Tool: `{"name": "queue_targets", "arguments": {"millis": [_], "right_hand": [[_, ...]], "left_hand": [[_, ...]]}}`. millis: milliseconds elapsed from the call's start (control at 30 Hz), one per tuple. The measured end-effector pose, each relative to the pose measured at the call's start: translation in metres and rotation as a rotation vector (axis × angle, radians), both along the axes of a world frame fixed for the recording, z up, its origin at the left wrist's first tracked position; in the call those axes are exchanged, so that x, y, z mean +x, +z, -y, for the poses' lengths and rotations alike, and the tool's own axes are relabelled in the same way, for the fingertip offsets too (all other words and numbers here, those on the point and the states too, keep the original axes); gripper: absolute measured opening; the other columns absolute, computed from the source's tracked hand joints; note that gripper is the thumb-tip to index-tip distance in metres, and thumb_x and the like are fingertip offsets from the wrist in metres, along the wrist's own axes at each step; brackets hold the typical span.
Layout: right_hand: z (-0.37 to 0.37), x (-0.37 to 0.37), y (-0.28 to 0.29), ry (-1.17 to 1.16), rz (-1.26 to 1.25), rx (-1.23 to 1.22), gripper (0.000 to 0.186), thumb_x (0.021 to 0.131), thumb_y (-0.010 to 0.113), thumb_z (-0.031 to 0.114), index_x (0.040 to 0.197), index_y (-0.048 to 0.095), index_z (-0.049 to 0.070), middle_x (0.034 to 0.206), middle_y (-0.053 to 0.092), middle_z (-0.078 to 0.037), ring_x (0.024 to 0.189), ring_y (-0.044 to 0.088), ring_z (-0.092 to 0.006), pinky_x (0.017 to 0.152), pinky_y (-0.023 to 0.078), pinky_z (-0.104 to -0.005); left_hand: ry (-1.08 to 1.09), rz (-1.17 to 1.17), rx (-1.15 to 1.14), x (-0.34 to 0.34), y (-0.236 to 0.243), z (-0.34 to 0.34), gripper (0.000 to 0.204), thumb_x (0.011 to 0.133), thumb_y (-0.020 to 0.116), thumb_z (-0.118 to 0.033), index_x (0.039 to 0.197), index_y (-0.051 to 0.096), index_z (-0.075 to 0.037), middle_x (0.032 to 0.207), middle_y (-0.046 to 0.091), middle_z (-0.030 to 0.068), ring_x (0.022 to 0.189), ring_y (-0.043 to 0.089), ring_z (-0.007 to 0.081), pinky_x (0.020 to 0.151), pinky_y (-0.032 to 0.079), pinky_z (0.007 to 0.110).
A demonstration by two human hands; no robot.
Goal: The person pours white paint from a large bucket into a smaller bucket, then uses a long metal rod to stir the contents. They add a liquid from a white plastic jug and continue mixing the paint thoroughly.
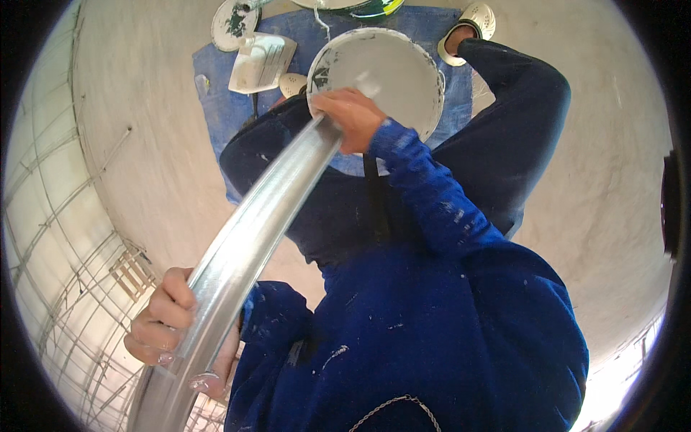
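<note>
A long, shiny metal bar (248, 209), shaped like a channel or straightedge, slants across the front of my body. My left hand (169, 317) is closed around its lower part at the lower left, fingers on one side and thumb on the other. At the upper end my right hand (351, 117) grips the bar, slightly smeared by motion. Just beyond that hand stands a round white bucket (440, 93) holding pale grey-white paste (392, 68). Dark smudges mark the bucket's inner wall. The bar's lower end runs out of view.
The bucket stands on a blue tarp (216, 137) between my legs. Left of it are a white container (263, 63) and a stained round lid (235, 24). A green-marked tub (378, 7) is cut off at the top. Wire mesh (54, 273) and a small wooden pallet (133, 273) are left.
</note>
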State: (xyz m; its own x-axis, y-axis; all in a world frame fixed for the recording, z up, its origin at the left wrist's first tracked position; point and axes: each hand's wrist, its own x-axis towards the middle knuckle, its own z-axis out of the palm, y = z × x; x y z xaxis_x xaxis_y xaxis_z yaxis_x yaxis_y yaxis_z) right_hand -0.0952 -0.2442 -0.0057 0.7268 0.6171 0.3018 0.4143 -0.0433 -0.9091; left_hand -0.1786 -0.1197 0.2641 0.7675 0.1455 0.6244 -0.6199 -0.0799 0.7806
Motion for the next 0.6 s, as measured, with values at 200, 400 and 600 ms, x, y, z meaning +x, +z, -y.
{"name": "queue_targets", "arguments": {"millis": [200, 400, 600], "right_hand": [[0.007, -0.004, 0.006, 0.294, -0.184, -0.168, 0.045, 0.047, 0.068, 0.006, 0.089, 0.052, 0.008, 0.086, 0.057, -0.014, 0.088, 0.055, -0.0349, 0.075, 0.044, -0.0415], [0.009, 0.002, -0.002, -0.09, 0.105, 0.003, 0.044, 0.05, 0.068, 0.007, 0.089, 0.051, 0.01, 0.084, 0.058, -0.013, 0.082, 0.056, -0.0357, 0.07, 0.045, -0.0439], [0.018, 0.0, 0.0, 0.24, -0.112, -0.171, 0.044, 0.049, 0.068, 0.005, 0.091, 0.053, 0.009, 0.087, 0.059, -0.014, 0.084, 0.057, -0.0362, 0.072, 0.046, -0.0424]], "left_hand": [[-0.105, -0.077, -0.011, 0.0, 0.001, 0.005, 0.043, 0.061, 0.077, -0.029, 0.077, 0.04, -0.014, 0.069, 0.041, -0.0038, 0.056, 0.042, 0.0079, 0.055, 0.032, 0.021], [0.016, 0.032, 0.005, -0.002, -0.002, 0.006, 0.043, 0.061, 0.076, -0.03, 0.075, 0.038, -0.014, 0.068, 0.037, -0.0047, 0.054, 0.037, 0.0079, 0.053, 0.03, 0.023], [0.005, -0.154, 0.014, -0.007, -0.003, 0.007, 0.044, 0.061, 0.076, -0.031, 0.075, 0.038, -0.015, 0.068, 0.037, -0.0052, 0.053, 0.035, 0.0076, 0.051, 0.027, 0.023]]}}
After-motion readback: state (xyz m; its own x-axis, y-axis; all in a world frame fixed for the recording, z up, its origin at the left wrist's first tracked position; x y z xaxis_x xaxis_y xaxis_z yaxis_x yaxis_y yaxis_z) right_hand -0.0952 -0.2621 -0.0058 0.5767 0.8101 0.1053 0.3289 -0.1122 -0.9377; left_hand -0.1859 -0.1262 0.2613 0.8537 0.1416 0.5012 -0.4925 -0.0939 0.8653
